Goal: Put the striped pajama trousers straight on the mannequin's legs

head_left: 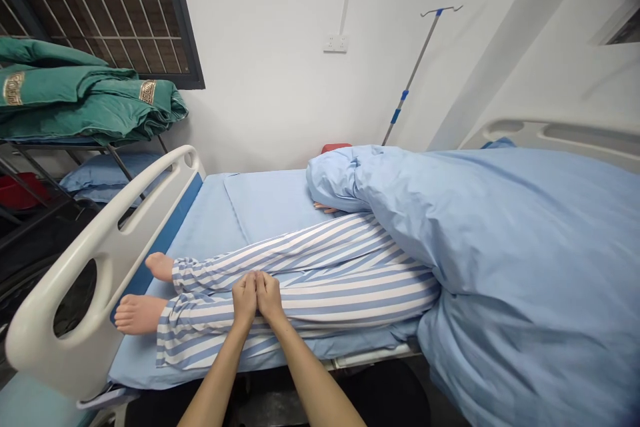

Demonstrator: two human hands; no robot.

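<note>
My left hand (245, 297) and my right hand (269, 295) are closed into fists, side by side with their thumb sides touching. They are over the nearer shin of a figure lying on a bed; I cannot tell if they rest on it. Nothing shows in either fist, and the cloth beside them is not bunched. Blue-and-white striped trousers (350, 293) cover both legs, with bare feet (141, 314) at the left. A light blue quilt (500, 233) is drawn over the upper body. Fingers of the figure's hand (326, 207) peek from under its edge.
A cream footboard (95, 267) closes the bed's left end. Blue sheet (270, 197) shows beyond the legs. Behind stands an IV pole (420, 60) against the wall, below and right of a socket (335, 44). Folded green bedding (90, 97) lies on a rack at far left.
</note>
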